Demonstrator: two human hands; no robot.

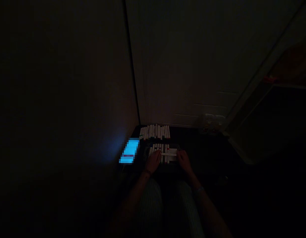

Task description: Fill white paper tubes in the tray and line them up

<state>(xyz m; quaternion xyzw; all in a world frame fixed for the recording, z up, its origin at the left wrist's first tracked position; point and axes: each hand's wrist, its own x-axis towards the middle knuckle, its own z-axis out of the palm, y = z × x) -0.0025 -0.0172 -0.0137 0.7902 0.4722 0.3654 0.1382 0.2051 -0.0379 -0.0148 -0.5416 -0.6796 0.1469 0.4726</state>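
Note:
The scene is very dark. My left hand [153,161] and my right hand [184,160] reach forward over a row of white markers [162,149] lying side by side in a dark tray or case. Between the two hands runs one white marker [169,154], laid crosswise over the row; each hand seems to grip one end of it. A second row of white markers [155,132] with coloured tips lies further back by the wall. My knees show at the bottom.
A lit blue phone screen [129,151] lies on the floor left of the markers, near the wall corner [133,82]. A clear container [212,124] stands at the back right, beside a dark piece of furniture [271,119].

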